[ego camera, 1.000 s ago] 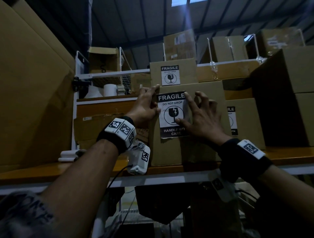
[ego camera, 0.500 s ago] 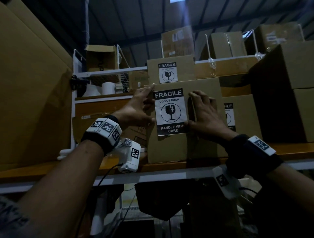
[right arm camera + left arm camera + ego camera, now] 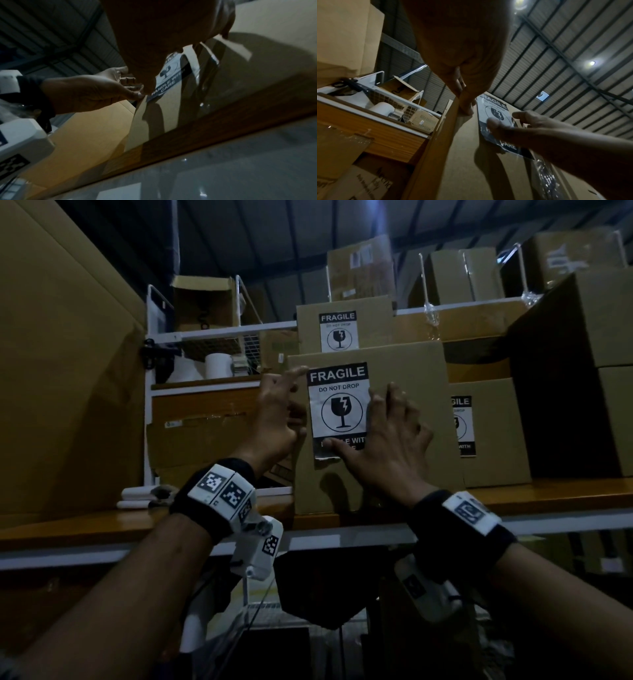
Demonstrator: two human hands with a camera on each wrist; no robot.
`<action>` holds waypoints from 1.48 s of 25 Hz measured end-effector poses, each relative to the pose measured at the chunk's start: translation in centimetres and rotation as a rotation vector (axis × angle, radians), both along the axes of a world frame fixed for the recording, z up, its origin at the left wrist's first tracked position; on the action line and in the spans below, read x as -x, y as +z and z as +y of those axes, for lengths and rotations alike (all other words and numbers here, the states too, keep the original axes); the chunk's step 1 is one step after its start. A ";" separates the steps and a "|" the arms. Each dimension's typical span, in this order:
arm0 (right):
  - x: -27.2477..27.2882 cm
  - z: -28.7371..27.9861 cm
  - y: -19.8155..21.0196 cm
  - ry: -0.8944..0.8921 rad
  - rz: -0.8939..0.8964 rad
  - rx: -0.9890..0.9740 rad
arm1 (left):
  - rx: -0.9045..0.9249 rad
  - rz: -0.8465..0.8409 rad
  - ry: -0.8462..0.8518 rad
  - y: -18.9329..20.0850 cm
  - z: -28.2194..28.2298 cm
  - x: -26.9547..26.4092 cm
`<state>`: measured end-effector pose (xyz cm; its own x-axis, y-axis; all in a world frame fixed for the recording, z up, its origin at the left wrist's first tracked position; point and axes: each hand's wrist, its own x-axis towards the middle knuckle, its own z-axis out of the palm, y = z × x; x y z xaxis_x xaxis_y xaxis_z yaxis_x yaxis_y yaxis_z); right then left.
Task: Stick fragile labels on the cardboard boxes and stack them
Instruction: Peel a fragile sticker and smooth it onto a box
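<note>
The fragile label (image 3: 338,409) is lying flat on the near face of the front cardboard box (image 3: 407,392), which is standing on the orange shelf (image 3: 548,491). The right hand (image 3: 383,450) is pressing spread fingers on the label's lower right. The left hand (image 3: 274,419), fingers extended, is touching the box's left edge beside the label.

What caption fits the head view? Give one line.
Both hands, left hand and right hand, smooth a fragile label onto a shelved cardboard box.

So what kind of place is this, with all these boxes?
Most likely a warehouse or stockroom: cardboard boxes stacked on shelving, several carrying fragile labels, under a corrugated metal roof.
</note>
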<state>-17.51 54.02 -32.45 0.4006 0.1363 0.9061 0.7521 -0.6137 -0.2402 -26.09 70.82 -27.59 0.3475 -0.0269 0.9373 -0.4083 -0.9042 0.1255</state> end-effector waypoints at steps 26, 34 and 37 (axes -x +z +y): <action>-4.5 -2.6 3.4 -0.083 -0.227 0.219 | -0.114 0.191 0.163 -0.8 0.2 0.4; -5.9 -4.4 4.0 -0.313 -0.552 0.468 | -0.519 0.267 0.818 1.4 -1.0 0.9; -5.3 -4.4 4.6 -0.321 -0.541 0.433 | -0.501 0.317 0.848 1.5 -0.6 0.7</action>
<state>-12.18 49.67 -27.81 -0.0035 0.4754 0.8798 0.4651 -0.7780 0.4223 -26.77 70.19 -26.07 0.6632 -0.0203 0.7482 0.3731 -0.8576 -0.3540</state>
